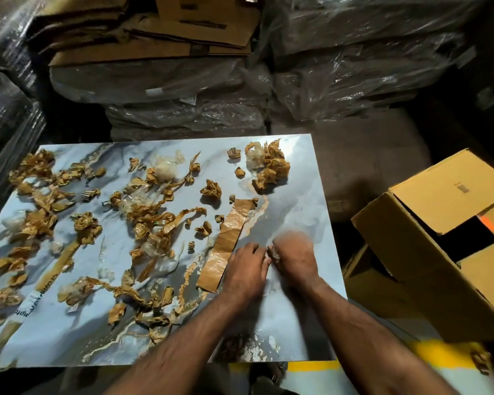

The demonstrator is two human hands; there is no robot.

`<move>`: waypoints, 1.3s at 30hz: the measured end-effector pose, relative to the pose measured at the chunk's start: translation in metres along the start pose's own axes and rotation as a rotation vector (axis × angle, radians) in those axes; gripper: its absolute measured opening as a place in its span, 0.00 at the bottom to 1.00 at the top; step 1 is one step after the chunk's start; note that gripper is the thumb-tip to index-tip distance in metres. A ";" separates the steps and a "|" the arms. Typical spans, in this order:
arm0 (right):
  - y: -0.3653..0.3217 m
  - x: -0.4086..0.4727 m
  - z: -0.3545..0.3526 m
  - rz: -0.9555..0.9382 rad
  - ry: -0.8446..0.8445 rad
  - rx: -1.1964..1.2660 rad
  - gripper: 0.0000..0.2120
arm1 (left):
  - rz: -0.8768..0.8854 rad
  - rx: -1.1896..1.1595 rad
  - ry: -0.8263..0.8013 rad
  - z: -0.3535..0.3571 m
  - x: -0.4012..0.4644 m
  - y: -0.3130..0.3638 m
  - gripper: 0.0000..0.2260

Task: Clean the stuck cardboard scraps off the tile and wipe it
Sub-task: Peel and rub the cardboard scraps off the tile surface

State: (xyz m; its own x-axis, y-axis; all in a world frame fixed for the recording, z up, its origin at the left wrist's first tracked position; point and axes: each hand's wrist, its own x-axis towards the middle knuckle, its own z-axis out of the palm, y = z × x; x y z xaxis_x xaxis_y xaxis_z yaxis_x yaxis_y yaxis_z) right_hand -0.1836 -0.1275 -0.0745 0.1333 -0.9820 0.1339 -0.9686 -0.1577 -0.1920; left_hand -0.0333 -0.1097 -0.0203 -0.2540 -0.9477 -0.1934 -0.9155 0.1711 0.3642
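Now picking | marble-look tile (291, 178) lies flat, littered with cardboard scraps (154, 215) | left hand (247, 269) presses flat beside stuck cardboard strip (226, 243) | right hand (295, 256) blurred, seemingly pinching pale film; grip uncertain | risk: strip tears, leaving residue.

Two bare forearms reach in from below. Left hand (247, 270) and right hand (295, 259) ungloved; no sleeves visible.

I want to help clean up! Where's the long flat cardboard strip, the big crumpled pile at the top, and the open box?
long cardboard strip (226, 246), head view, middle of its flat face.
crumpled pile (273, 166), head view, centre of the heap.
open box (428, 263), head view, its front wall.
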 end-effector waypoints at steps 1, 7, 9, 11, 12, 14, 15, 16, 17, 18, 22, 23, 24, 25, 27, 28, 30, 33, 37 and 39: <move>0.001 0.005 -0.001 -0.011 -0.023 -0.020 0.11 | 0.016 0.001 0.011 0.000 -0.001 -0.003 0.15; 0.002 0.022 -0.013 0.117 -0.111 0.089 0.08 | 0.036 -0.177 0.094 -0.015 -0.005 -0.014 0.11; -0.009 0.025 -0.018 0.217 -0.064 0.227 0.10 | 0.029 -0.274 0.147 -0.028 -0.005 -0.018 0.11; -0.031 0.031 -0.025 0.281 -0.011 0.366 0.12 | -0.010 -0.335 0.218 -0.041 -0.001 -0.030 0.11; -0.045 0.036 -0.028 0.294 0.026 0.441 0.12 | -0.046 -0.351 0.253 -0.048 0.000 -0.038 0.11; -0.078 0.053 -0.033 0.285 0.080 0.559 0.11 | -0.111 -0.366 0.343 -0.065 0.002 -0.058 0.11; -0.097 0.063 -0.035 0.261 0.085 0.588 0.11 | -0.129 -0.350 0.409 -0.074 0.002 -0.071 0.11; -0.116 0.073 -0.037 0.230 0.085 0.606 0.10 | -0.155 -0.329 0.476 -0.083 0.002 -0.086 0.10; -0.136 0.085 -0.038 0.197 0.093 0.619 0.10 | -0.196 -0.317 0.551 -0.093 0.000 -0.101 0.09; -0.155 0.097 -0.039 0.170 0.102 0.628 0.11 | -0.257 -0.316 0.627 -0.101 -0.002 -0.117 0.08; -0.229 0.143 -0.036 0.079 0.106 0.615 0.17 | -0.470 -0.241 0.740 -0.122 -0.007 -0.190 0.09; -0.244 0.153 -0.033 0.051 0.085 0.611 0.17 | -0.454 -0.193 0.614 -0.126 -0.005 -0.205 0.15; -0.258 0.163 -0.029 0.031 0.050 0.598 0.17 | -0.412 -0.135 0.457 -0.129 -0.001 -0.220 0.20; -0.269 0.172 -0.023 0.010 0.018 0.572 0.17 | -0.368 -0.077 0.314 -0.131 0.003 -0.232 0.22; -0.284 0.186 -0.009 -0.018 -0.033 0.505 0.21 | -0.321 -0.024 0.147 -0.132 0.012 -0.254 0.22; -0.287 0.191 -0.003 -0.023 -0.051 0.469 0.24 | -0.331 -0.027 0.107 -0.133 0.016 -0.263 0.22; -0.290 0.197 0.009 -0.037 -0.098 0.384 0.29 | -0.353 -0.031 0.032 -0.131 0.023 -0.282 0.24; -0.294 0.197 0.020 -0.078 -0.207 0.287 0.34 | -0.344 -0.099 -0.036 -0.119 0.028 -0.303 0.25; -0.303 0.179 0.023 -0.105 -0.212 0.261 0.39 | -0.340 -0.316 0.065 -0.116 0.017 -0.311 0.35; -0.306 0.163 0.022 -0.125 -0.186 0.318 0.32 | -0.311 -0.353 0.117 -0.119 0.013 -0.312 0.28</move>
State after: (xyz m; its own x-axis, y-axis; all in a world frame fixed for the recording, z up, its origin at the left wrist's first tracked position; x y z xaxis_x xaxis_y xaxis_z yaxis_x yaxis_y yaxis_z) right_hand 0.1393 -0.2419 -0.0148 0.3102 -0.9507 0.0021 -0.8329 -0.2728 -0.4815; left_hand 0.2865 -0.2074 -0.0277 0.0705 -0.9667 -0.2462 -0.7754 -0.2084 0.5962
